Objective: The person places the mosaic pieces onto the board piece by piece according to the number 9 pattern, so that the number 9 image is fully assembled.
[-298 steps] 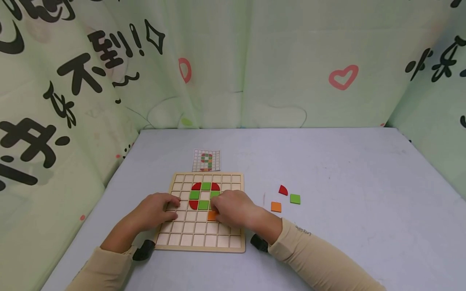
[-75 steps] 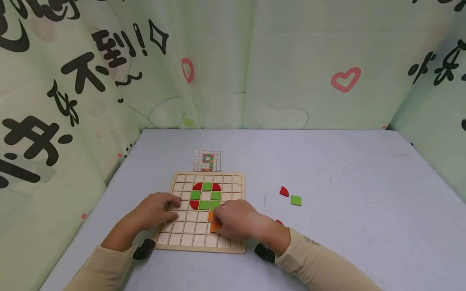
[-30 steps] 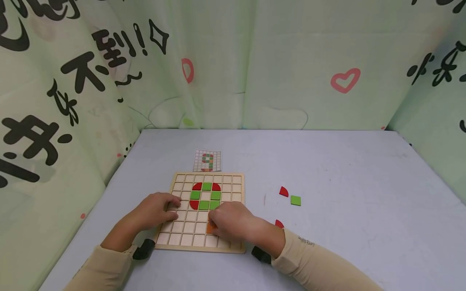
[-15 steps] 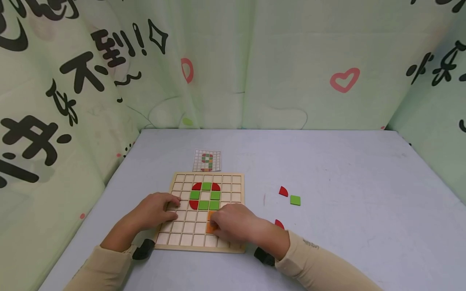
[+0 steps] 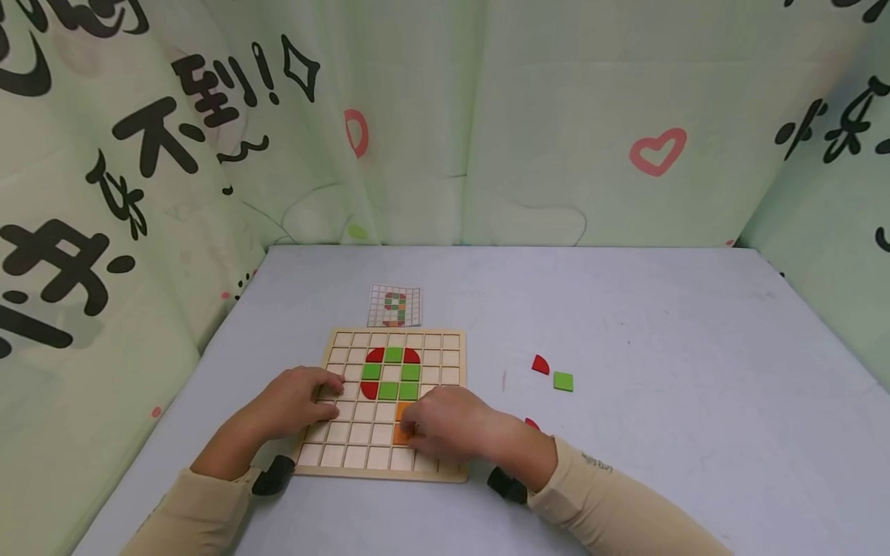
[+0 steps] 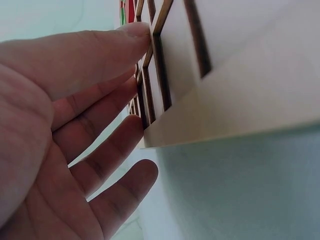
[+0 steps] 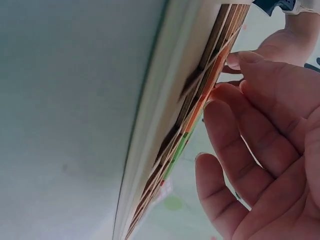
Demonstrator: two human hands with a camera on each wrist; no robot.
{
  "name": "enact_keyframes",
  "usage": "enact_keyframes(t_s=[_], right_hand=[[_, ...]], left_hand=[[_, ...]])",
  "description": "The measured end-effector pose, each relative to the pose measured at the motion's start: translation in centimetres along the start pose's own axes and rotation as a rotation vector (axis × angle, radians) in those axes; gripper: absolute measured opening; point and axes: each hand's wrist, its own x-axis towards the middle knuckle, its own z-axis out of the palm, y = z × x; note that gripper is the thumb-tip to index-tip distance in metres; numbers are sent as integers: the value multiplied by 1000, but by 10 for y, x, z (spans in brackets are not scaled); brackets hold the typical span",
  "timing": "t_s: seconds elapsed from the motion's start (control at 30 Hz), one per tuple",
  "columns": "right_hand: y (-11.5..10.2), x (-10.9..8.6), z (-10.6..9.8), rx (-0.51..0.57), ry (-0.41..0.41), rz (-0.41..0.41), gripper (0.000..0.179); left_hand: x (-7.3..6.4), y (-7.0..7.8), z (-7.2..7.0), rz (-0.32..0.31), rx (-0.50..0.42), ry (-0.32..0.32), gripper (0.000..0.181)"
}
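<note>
A wooden grid board (image 5: 358, 457) lies on the table, with green squares (image 5: 388, 391) and red rounded corner pieces (image 5: 369, 390) set in a ring. Below the ring's right side, two orange squares (image 5: 399, 434) sit one under the other in the grid. My right hand (image 5: 455, 421) partly covers them, its fingertips touching the nearer orange square. In the right wrist view, the right fingers (image 7: 232, 135) are loosely bent along the board's surface. My left hand (image 5: 295, 401) rests its thumb and fingertips on the board's left side; in the left wrist view its fingers (image 6: 102, 162) are relaxed.
A small pattern card (image 5: 378, 305) lies just beyond the board. Right of the board are a red quarter piece (image 5: 540, 364), a green square (image 5: 563, 381) and another red piece (image 5: 531, 423), half hidden by my right forearm. A printed curtain (image 5: 542, 154) surrounds the table.
Since the earliest frame, the loose orange square has gone from the table to the board below the first one. Lately my right hand has shifted slightly right, uncovering more orange. My left hand stays put.
</note>
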Motion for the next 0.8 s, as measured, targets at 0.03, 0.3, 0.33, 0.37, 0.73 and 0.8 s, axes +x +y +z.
enact_keyframes(t_s=[0.03, 0.3, 0.33, 0.37, 0.73, 0.8], right_hand=[[0, 0, -1, 19, -5, 2, 8], [11, -8, -16, 124, 10, 7, 20], [13, -10, -19, 132, 10, 7, 21], [15, -12, -21, 138, 10, 5, 22], [39, -33, -40, 194, 19, 58, 26], [43, -38, -41, 196, 19, 76, 26]], left_hand=[[0, 0, 0, -1, -1, 0, 20], [1, 0, 0, 9, 4, 2, 19], [1, -1, 0, 8, 4, 2, 19], [1, 0, 0, 6, 4, 1, 19], [1, 0, 0, -2, -1, -3, 20], [1, 0, 0, -3, 0, -2, 19]])
